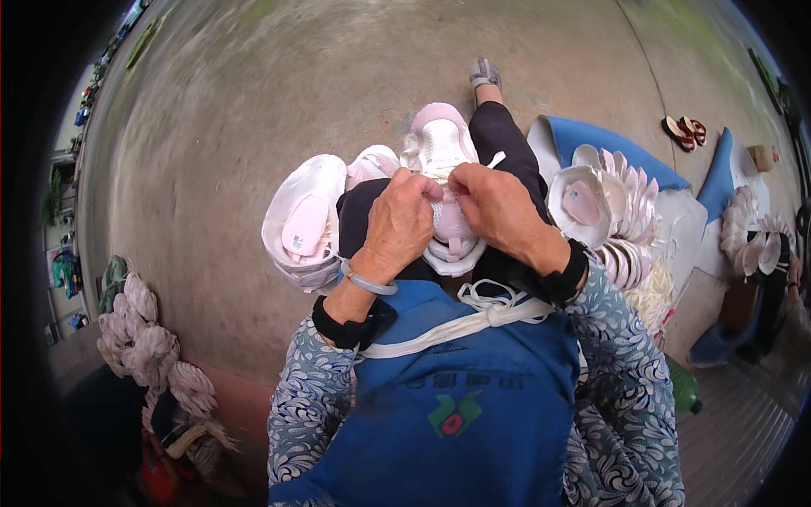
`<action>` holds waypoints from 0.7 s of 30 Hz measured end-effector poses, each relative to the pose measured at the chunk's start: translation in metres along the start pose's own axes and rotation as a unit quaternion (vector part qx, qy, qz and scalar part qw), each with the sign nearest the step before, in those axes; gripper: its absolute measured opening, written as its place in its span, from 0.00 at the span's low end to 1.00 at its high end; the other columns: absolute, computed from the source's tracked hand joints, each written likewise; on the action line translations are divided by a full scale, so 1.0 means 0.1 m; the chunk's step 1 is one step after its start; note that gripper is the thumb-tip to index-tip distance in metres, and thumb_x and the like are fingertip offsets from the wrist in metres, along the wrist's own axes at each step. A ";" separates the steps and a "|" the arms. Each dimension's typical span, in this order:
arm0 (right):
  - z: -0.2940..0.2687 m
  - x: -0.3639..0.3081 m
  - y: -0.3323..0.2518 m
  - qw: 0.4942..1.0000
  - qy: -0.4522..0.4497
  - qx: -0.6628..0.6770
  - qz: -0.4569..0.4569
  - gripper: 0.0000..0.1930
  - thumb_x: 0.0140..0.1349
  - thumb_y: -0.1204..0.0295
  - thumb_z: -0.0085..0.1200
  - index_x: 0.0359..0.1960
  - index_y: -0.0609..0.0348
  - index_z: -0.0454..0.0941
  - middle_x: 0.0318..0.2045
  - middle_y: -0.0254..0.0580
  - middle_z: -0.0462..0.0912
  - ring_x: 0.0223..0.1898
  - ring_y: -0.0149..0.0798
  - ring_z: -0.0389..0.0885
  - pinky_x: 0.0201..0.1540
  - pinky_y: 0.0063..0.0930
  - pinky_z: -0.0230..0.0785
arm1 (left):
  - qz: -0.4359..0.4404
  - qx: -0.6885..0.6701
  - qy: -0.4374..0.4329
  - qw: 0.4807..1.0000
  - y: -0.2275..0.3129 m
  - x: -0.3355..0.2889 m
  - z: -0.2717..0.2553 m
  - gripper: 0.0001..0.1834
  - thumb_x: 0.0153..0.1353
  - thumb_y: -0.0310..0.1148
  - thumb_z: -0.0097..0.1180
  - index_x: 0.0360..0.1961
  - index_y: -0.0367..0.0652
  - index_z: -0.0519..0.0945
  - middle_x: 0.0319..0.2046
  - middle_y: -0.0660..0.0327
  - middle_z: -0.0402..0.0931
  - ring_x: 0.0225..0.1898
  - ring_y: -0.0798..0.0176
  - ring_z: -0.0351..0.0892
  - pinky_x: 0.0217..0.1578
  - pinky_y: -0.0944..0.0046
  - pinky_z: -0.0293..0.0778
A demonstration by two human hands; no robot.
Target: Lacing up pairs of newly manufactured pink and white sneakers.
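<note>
A pink and white shoe upper (439, 144) lies between my knees, its toe pointing away from me. My left hand (397, 215) is closed at its left edge, pinching the upper beside the tongue. On the other side, my right hand (498, 211) is closed in a pinch at the lacing, bent over the eyelets. A white shoelace (433, 171) crosses the upper just beyond my fingers, and a loose end (497, 159) sticks up past my right hand. My fingertips partly hide what they grip. More white laces (456, 331) are knotted across my blue apron (422, 389).
Left of my knee sits a white and pink upper (291, 211), another (372, 163) close by. Stacked uppers (621, 194) stand on the right, near a blue mat (617, 152) and loose laces (655, 296). Bundled uppers (139, 338) lie far left; sandals (684, 133) rest far right.
</note>
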State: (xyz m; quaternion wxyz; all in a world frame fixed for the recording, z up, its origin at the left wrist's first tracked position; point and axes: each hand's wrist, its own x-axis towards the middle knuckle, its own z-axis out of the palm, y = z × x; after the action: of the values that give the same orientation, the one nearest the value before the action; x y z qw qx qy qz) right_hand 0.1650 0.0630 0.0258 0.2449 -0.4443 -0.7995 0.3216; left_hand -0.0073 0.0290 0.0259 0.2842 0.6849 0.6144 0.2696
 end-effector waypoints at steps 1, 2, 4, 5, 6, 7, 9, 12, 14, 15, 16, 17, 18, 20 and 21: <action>0.02 -0.01 -0.03 0.999 0.017 -0.041 -0.023 0.05 0.54 0.77 0.51 0.33 0.60 0.75 0.29 0.53 0.79 0.29 0.55 0.81 0.31 0.44 0.73 | 0.010 -0.006 0.005 1.000 -0.01 0.00 -0.01 0.09 0.55 0.19 0.47 0.33 0.37 0.79 0.32 0.50 0.73 0.33 0.47 0.77 0.34 0.56 0.72; 0.02 -0.02 -0.06 0.999 0.015 -0.040 -0.028 0.05 0.54 0.77 0.51 0.33 0.60 0.75 0.29 0.53 0.79 0.29 0.55 0.81 0.31 0.44 0.73 | 0.008 -0.004 0.010 1.000 0.00 0.00 -0.01 0.09 0.55 0.19 0.47 0.33 0.37 0.79 0.32 0.50 0.73 0.33 0.47 0.77 0.34 0.56 0.72; 0.00 -0.07 -0.12 0.981 -0.034 -0.181 -0.054 0.06 0.53 0.77 0.51 0.33 0.62 0.74 0.31 0.50 0.76 0.27 0.49 0.82 0.28 0.39 0.75 | -0.010 -0.011 -0.001 1.000 0.03 0.01 0.00 0.08 0.54 0.21 0.48 0.32 0.40 0.79 0.34 0.50 0.73 0.37 0.42 0.77 0.37 0.50 0.73; 0.01 -0.09 -0.11 0.974 -0.031 -0.208 -0.082 0.07 0.52 0.77 0.52 0.33 0.62 0.72 0.32 0.47 0.72 0.26 0.45 0.82 0.25 0.35 0.75 | -0.010 -0.010 -0.002 1.000 0.03 0.00 0.00 0.08 0.54 0.22 0.48 0.32 0.40 0.79 0.34 0.50 0.73 0.37 0.43 0.77 0.38 0.50 0.73; 0.02 -0.08 -0.13 0.974 -0.031 -0.209 -0.083 0.07 0.52 0.77 0.52 0.33 0.62 0.72 0.32 0.47 0.72 0.26 0.45 0.82 0.25 0.35 0.75 | -0.010 -0.011 -0.001 1.000 0.02 0.00 0.00 0.08 0.54 0.22 0.48 0.32 0.40 0.79 0.34 0.50 0.73 0.37 0.43 0.77 0.38 0.50 0.73; 0.02 -0.07 -0.14 0.974 -0.033 -0.210 -0.076 0.07 0.52 0.77 0.52 0.33 0.62 0.72 0.33 0.48 0.73 0.26 0.46 0.82 0.26 0.37 0.75 | -0.010 -0.008 0.002 1.000 0.01 0.01 -0.01 0.08 0.55 0.22 0.48 0.32 0.40 0.79 0.34 0.50 0.73 0.37 0.43 0.77 0.38 0.50 0.73; 0.03 -0.07 -0.15 0.974 -0.036 -0.213 -0.070 0.07 0.51 0.77 0.53 0.33 0.62 0.72 0.33 0.49 0.73 0.26 0.48 0.82 0.26 0.38 0.75 | -0.009 -0.006 0.006 1.000 0.01 -0.01 0.00 0.08 0.55 0.22 0.48 0.32 0.40 0.79 0.34 0.50 0.73 0.36 0.43 0.77 0.38 0.50 0.73; 0.00 0.01 -0.04 0.995 -0.042 -0.091 -0.027 0.08 0.51 0.78 0.53 0.34 0.61 0.72 0.34 0.49 0.74 0.31 0.55 0.80 0.33 0.43 0.75 | 0.002 -0.014 0.013 1.000 0.02 0.00 0.00 0.08 0.54 0.20 0.48 0.32 0.37 0.79 0.31 0.49 0.73 0.33 0.46 0.77 0.35 0.55 0.71; -0.02 0.07 0.10 0.996 -0.034 0.061 -0.056 0.08 0.53 0.78 0.52 0.35 0.59 0.71 0.33 0.48 0.74 0.32 0.55 0.80 0.34 0.44 0.74 | 0.008 -0.013 0.026 1.000 -0.01 -0.01 0.03 0.08 0.54 0.21 0.48 0.32 0.37 0.79 0.31 0.49 0.73 0.33 0.46 0.76 0.34 0.55 0.71; -0.01 0.07 0.14 0.996 -0.031 0.058 -0.059 0.08 0.53 0.78 0.52 0.35 0.59 0.71 0.33 0.48 0.74 0.32 0.55 0.80 0.34 0.44 0.74 | 0.012 -0.015 0.027 0.999 -0.03 -0.01 0.02 0.08 0.54 0.21 0.48 0.32 0.37 0.79 0.31 0.50 0.73 0.33 0.46 0.77 0.34 0.55 0.71; -0.02 0.07 0.15 0.995 -0.031 0.067 -0.070 0.08 0.53 0.78 0.52 0.35 0.59 0.71 0.33 0.47 0.74 0.32 0.53 0.80 0.32 0.43 0.74 | 0.013 -0.016 0.029 0.999 -0.02 -0.01 0.01 0.08 0.54 0.21 0.48 0.32 0.37 0.79 0.31 0.50 0.73 0.33 0.46 0.77 0.34 0.55 0.71; -0.02 0.07 0.15 0.993 -0.031 0.075 -0.080 0.08 0.53 0.78 0.52 0.36 0.58 0.71 0.33 0.46 0.74 0.32 0.51 0.81 0.31 0.42 0.74 | 0.003 -0.018 0.021 1.000 -0.01 -0.01 0.01 0.08 0.54 0.21 0.48 0.32 0.37 0.79 0.31 0.50 0.73 0.33 0.47 0.77 0.34 0.55 0.71; -0.01 0.03 0.13 0.993 -0.030 0.074 -0.081 0.08 0.53 0.78 0.52 0.36 0.58 0.71 0.33 0.46 0.74 0.32 0.51 0.81 0.31 0.42 0.74 | -0.007 -0.019 0.012 1.000 0.01 -0.02 0.01 0.08 0.55 0.21 0.48 0.32 0.37 0.79 0.31 0.50 0.73 0.33 0.47 0.77 0.34 0.55 0.71; 0.04 -0.04 -0.03 0.990 -0.010 -0.129 -0.061 0.08 0.53 0.78 0.51 0.35 0.58 0.71 0.32 0.45 0.73 0.32 0.49 0.81 0.29 0.39 0.74 | -0.006 -0.016 0.016 1.000 0.03 -0.02 0.01 0.07 0.55 0.21 0.48 0.32 0.37 0.79 0.31 0.50 0.73 0.33 0.47 0.77 0.34 0.55 0.71; 0.05 -0.06 -0.06 0.989 -0.003 -0.133 -0.059 0.07 0.54 0.78 0.50 0.35 0.58 0.70 0.34 0.46 0.72 0.31 0.48 0.81 0.28 0.37 0.74 | -0.006 -0.014 0.017 1.000 0.03 -0.03 0.01 0.07 0.55 0.22 0.49 0.32 0.38 0.79 0.31 0.50 0.73 0.33 0.47 0.77 0.34 0.55 0.71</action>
State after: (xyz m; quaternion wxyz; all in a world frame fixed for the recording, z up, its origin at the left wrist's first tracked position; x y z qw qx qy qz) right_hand 0.1608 0.0534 0.0261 0.2002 -0.4241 -0.8605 0.1988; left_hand -0.0050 0.0260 0.0278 0.2847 0.6724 0.6194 0.2882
